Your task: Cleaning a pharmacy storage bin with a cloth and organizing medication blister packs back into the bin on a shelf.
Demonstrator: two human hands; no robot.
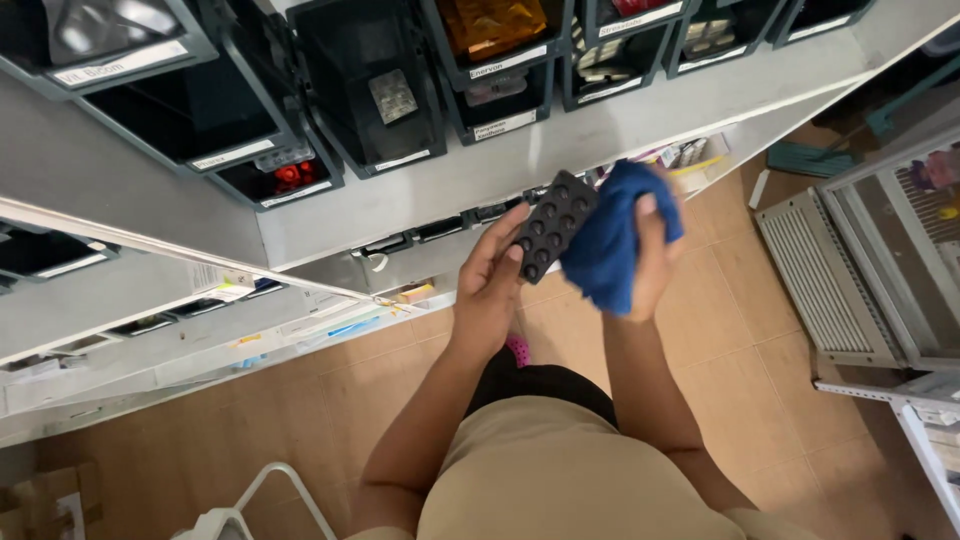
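Dark blister pack (553,227) with rows of round bumps, left hand (490,285) fingers curled gripping its edge, right hand (655,250) fingers clutching soft crumpled blue cloth (605,240) against pack, grey metal shelf (600,130) behind

A: The light is bright and even, falling from overhead; the tan tiled floor (760,330) shows only faint, soft shadows.

B: Any glare?

A: Yes, the long pale grey metal shelf edge (600,140) is nearly washed out, and the clear plastic in the top-left dark storage bin (100,30) throws back white reflections.

B: Is it sharp?

A: Mostly. The black dimpled blister tray (550,225) is crisp, while the crumpled blue cloth (610,240) is slightly soft at its edges. The dark bins' insides fall into deep shadow.

B: Distortion?

A: The shelf lines bow and splay toward the corners, wide-lens fashion.
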